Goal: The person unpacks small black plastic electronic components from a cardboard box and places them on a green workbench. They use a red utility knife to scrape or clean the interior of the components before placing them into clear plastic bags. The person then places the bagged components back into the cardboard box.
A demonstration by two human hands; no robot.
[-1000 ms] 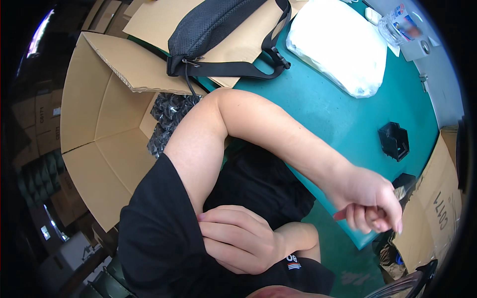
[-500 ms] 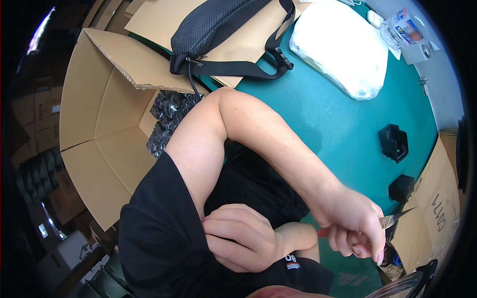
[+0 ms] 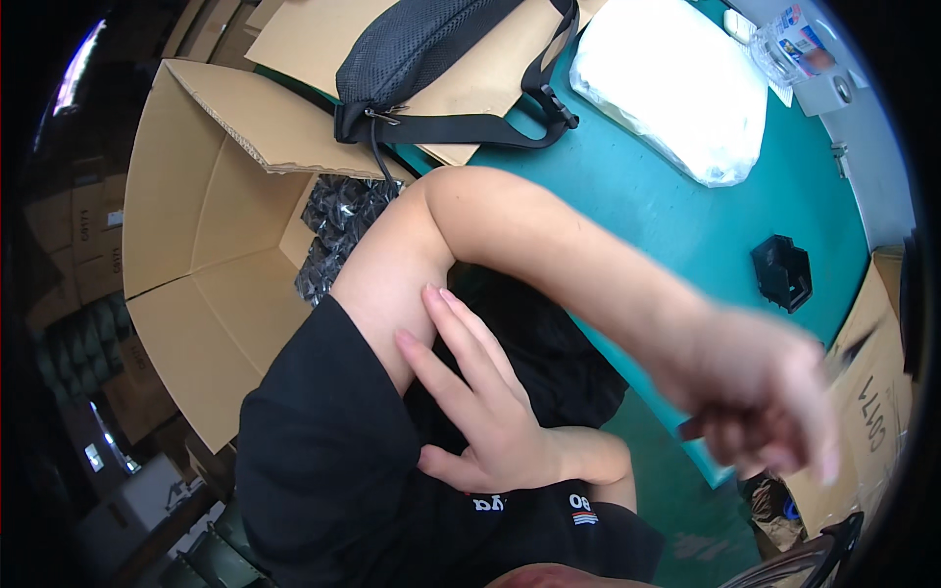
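Note:
My left arm bends across the view to the right. Blurred by motion, my left hand (image 3: 765, 397) is closed round a knife (image 3: 859, 345), its dark pointed blade sticking out past the knuckles toward the carton on the right. Fingers spread, my right hand (image 3: 485, 416) rests against my left upper arm, just below the black sleeve (image 3: 323, 451), and holds nothing. On the green tabletop (image 3: 647, 235), beyond my left hand, stands a black six-sided plastic holder (image 3: 782, 272).
An open carton (image 3: 211, 216) at the left contains black parts in clear wrap (image 3: 343, 220). At the back lie a black mesh waist bag (image 3: 421, 59) on cardboard and a white plastic-wrapped bundle (image 3: 676, 88). A clear bottle (image 3: 784, 49) and another carton (image 3: 867, 392) are at right.
My left hand with the knife has moved right and now covers the second black holder. My right hand has let go of the sleeve edge, and its fingers have spread onto the upper arm.

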